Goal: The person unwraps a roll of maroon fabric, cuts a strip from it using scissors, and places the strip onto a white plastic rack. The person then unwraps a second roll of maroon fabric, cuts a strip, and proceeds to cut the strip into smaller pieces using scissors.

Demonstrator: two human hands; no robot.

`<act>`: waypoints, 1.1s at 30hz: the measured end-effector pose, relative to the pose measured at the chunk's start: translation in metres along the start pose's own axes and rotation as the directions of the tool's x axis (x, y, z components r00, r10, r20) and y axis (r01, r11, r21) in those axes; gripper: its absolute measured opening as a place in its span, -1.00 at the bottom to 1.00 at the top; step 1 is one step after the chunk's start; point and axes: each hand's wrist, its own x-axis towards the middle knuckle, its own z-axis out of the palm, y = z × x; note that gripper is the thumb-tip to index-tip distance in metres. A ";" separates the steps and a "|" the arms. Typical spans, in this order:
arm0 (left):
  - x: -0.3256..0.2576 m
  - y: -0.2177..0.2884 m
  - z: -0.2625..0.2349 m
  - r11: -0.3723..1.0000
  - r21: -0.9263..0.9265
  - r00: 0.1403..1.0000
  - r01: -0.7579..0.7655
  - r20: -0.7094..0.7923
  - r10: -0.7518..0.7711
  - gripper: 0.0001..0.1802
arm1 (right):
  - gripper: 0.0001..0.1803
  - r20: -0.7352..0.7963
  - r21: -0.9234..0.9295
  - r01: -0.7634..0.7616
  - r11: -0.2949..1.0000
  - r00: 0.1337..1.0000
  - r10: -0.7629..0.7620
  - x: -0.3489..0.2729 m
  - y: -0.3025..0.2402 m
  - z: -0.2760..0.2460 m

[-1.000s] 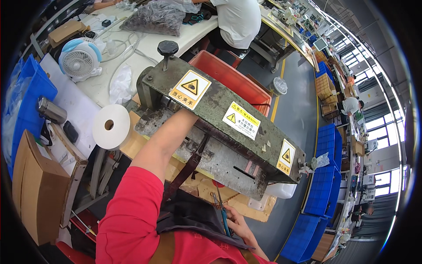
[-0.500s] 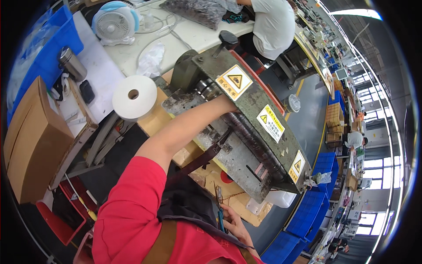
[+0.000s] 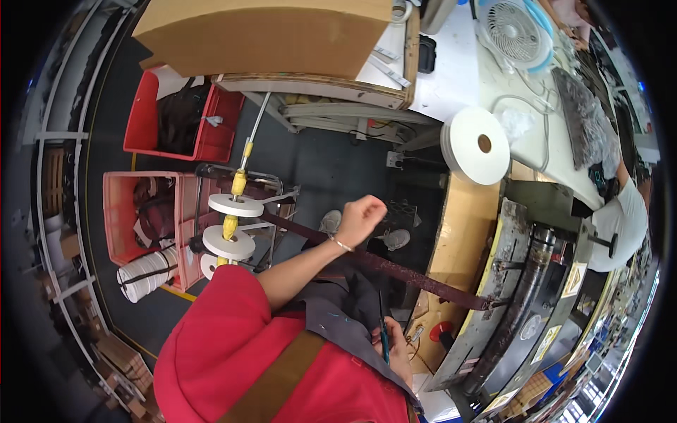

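My left hand (image 3: 363, 220) is raised over the floor with curled fingers; what they hold, if anything, is hidden. A dark maroon strap (image 3: 416, 278) stretches below it, from beside the rod of rolls at left to the machine (image 3: 508, 282) at right. That strap enters by the machine's dark roller (image 3: 518, 303). Close to my apron, my right hand (image 3: 400, 352) is closed around blue-handled scissors (image 3: 385, 335), blades pointing away from me. White rolls of tape (image 3: 229, 243) sit on an upright rod with yellow clamps.
A large white roll (image 3: 469, 148) stands at the wooden board's far end. A cardboard box (image 3: 261, 35) and a fan (image 3: 511, 32) are on the tables behind. Red crates (image 3: 151, 120) with dark pieces lie at left. Another person (image 3: 620, 225) sits at far right.
My view has swung left. My left hand has come out from the machine's roller area and moved left over the floor. My right hand still holds the scissors near my apron.
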 end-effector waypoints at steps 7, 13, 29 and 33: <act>0.034 -0.114 -0.100 0.282 0.869 0.809 0.406 -0.198 -0.554 -0.72 | -0.58 -0.034 -0.067 -0.042 0.997 0.999 0.039 0.008 0.003 -0.005; 0.014 -0.168 -0.172 -0.206 0.948 0.721 0.242 -0.317 -0.617 -0.65 | -0.56 -0.004 -0.112 -0.106 0.988 0.994 0.106 0.022 0.013 -0.005; 0.033 -0.158 -0.178 -0.281 0.958 0.713 0.055 -0.234 -0.660 -0.68 | -0.56 0.042 -0.297 -0.092 0.950 0.993 0.109 0.038 -0.005 0.006; 0.041 -0.164 -0.163 -0.109 0.985 0.711 0.131 -0.170 -0.683 -0.67 | -0.56 0.055 -0.319 -0.048 0.947 0.996 0.069 0.037 -0.007 0.006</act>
